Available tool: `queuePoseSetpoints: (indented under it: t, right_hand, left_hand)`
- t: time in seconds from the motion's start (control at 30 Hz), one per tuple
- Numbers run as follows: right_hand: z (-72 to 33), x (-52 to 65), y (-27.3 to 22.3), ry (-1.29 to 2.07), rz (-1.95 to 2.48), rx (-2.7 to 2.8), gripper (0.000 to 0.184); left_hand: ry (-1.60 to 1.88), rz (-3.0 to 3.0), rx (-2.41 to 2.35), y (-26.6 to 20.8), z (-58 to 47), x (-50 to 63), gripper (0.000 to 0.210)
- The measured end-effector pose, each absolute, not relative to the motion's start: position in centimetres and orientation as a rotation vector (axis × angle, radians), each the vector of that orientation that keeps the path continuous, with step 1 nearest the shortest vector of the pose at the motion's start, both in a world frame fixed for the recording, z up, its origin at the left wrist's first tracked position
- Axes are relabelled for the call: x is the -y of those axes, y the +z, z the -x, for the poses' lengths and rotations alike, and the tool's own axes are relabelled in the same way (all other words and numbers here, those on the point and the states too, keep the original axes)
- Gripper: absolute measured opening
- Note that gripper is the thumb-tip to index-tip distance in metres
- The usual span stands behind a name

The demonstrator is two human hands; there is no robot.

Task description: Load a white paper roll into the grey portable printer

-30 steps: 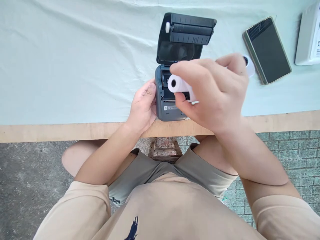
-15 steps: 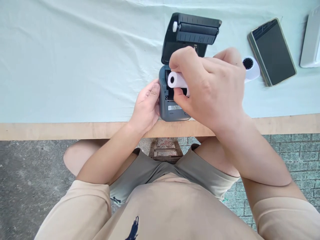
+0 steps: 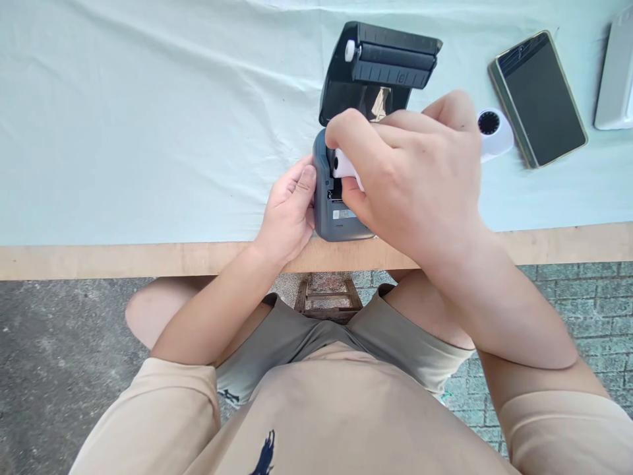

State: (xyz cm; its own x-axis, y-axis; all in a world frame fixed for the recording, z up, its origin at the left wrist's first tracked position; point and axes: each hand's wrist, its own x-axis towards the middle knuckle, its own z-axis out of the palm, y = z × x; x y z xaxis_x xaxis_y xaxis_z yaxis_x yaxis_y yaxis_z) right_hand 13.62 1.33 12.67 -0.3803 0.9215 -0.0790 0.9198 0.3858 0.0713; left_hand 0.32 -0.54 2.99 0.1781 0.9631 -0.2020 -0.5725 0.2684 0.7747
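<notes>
A dark grey label printer (image 3: 341, 229) stands near the table's front edge, its black lid (image 3: 341, 92) raised and tilted back. My left hand (image 3: 291, 204) grips the printer's left side, thumb on its edge. Over the paper bay, my right hand (image 3: 420, 175) pinches a small white paper roll (image 3: 345, 166) between thumb and fingers. The roll's left end, with its dark core hole, sits within the bay; the rest is hidden beneath my hand. A black roller with a white gear end shows on the lid.
To the right, a white rounded object with a black ringed hole (image 3: 496, 132) lies against a dark smartphone (image 3: 542, 99). A white device (image 3: 618, 86) is at the far right edge. Pale green cloth (image 3: 148, 132) covers the table behind its bare wooden front edge (image 3: 99, 260).
My right hand has lowered the paper roll deeper into the printer's bay and shifted slightly left. More of the roll is covered now. My left hand keeps its hold.
</notes>
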Motion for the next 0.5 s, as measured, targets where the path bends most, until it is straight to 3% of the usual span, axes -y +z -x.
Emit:
queuePoseSetpoints:
  t: [0.3,0.5]
  right_hand:
    - [-15.1,-1.4,10.7,0.144,-1.741,-2.769,0.026]
    - [-16.8,0.1,9.7,0.095,-1.713,-3.108,0.037]
  left_hand:
    - [1.174,-0.666,-0.768,2.9,-0.3,0.5,0.027]
    - [1.177,-0.687,-0.759,2.2,-0.2,0.4,0.026]
